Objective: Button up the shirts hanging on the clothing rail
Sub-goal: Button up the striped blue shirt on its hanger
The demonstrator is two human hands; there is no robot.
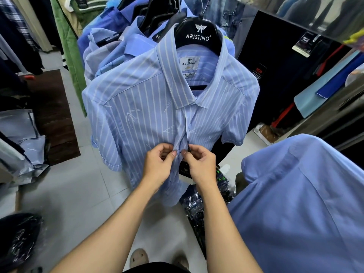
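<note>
Even, diffuse indoor light; wide-angle frame, sharp at centre, soft at edges

Striped shirt (149,107) evenly lit, stripes and hanger (199,35) lettering crisp; only faint shade under the collar and at the hands. Floor tiles (78,190) pale grey, no hard shadows. Glare specks on plastic wrap (199,205) at 6 o'clock and on the dark bag (17,239) at 8 o'clock. Dim at 9–10 o'clock and 2–3 o'clock. Barrel distortion bends the edges; plain blue shirt (307,203) at 4 o'clock soft, the 1 o'clock corner smeared
</note>
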